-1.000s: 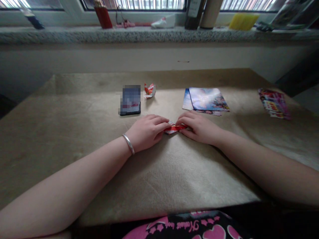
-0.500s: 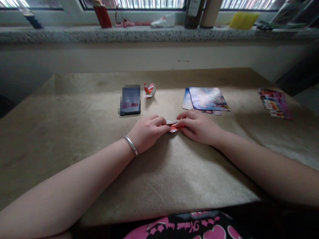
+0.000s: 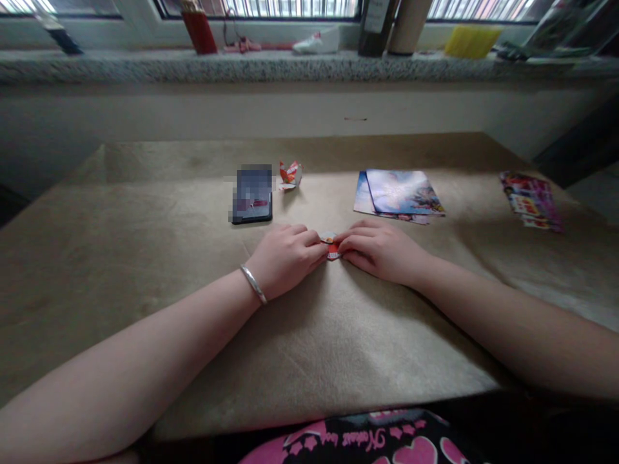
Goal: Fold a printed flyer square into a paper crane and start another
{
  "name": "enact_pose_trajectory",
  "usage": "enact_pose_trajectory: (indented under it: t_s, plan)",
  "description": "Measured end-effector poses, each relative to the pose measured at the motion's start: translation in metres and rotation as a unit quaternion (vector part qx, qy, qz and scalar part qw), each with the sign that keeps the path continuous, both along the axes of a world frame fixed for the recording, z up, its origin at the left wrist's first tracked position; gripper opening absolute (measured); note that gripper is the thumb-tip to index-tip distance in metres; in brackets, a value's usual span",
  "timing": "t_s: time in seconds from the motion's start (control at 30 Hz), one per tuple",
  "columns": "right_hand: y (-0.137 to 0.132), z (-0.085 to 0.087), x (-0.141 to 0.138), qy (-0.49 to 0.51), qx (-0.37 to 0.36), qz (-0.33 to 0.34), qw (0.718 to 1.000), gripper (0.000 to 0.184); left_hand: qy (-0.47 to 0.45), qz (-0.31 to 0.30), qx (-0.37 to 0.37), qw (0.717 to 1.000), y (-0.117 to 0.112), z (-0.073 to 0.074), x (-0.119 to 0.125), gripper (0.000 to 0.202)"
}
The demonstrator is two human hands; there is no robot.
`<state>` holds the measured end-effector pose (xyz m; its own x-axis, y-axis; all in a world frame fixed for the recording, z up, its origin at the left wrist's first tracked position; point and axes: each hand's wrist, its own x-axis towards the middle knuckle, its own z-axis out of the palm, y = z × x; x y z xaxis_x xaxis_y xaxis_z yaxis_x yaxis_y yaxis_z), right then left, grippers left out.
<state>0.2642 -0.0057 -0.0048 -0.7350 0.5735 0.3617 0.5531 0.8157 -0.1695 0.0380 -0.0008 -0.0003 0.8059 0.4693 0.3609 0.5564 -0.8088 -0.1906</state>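
Observation:
A small piece of folded paper (image 3: pixel 333 250), red and white with print on it, lies on the table between my hands. My left hand (image 3: pixel 294 252), with a silver bangle at the wrist, grips its left side, fingers pressed together. On the other side my right hand (image 3: pixel 380 250) pinches the paper's right edge. Fingers cover most of the paper, so its full shape is hidden. Beyond my left hand stands a folded red and white paper figure (image 3: pixel 291 175), next to a phone (image 3: pixel 252 194) whose screen is blurred out.
Glossy picture sheets (image 3: pixel 405 192) lie overlapped behind my right hand. More colourful printed cards (image 3: pixel 530 201) are at the table's right. A stone windowsill (image 3: pixel 271 69) runs along the back, holding a red lighter-like object (image 3: pixel 199 29), bottles and a yellow block (image 3: pixel 471 41).
My right hand has shifted slightly left, closer to my left hand. The paper between them now looks narrower, with a white rounded part showing at its top.

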Motion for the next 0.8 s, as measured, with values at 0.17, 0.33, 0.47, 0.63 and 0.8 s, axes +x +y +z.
enact_pose_trajectory:
  t_s: [0.17, 0.33, 0.47, 0.63, 0.8]
  plan:
    - [-0.001, -0.001, -0.005, 0.016, -0.011, 0.001, 1.000, 0.017, -0.005, 0.010, -0.020, 1.000, -0.002, -0.002, 0.000, 0.027]
    - [-0.001, -0.003, -0.008, 0.025, -0.003, 0.003, 1.000, 0.017, 0.008, 0.004, -0.023, 1.000, -0.003, 0.000, 0.002, 0.028]
    - [-0.003, -0.004, -0.010, 0.024, -0.008, 0.000, 1.000, 0.018, 0.007, 0.004, -0.025, 1.000, -0.002, 0.000, 0.003, 0.023]
    - [-0.003, -0.003, -0.013, 0.016, -0.012, -0.012, 1.000, 0.020, 0.006, 0.005, -0.036, 0.999, -0.001, -0.001, 0.003, 0.020]
    - [-0.003, -0.004, -0.014, 0.016, -0.008, -0.024, 1.000, 0.020, 0.001, 0.013, -0.054, 0.998, 0.001, -0.001, 0.003, 0.020]
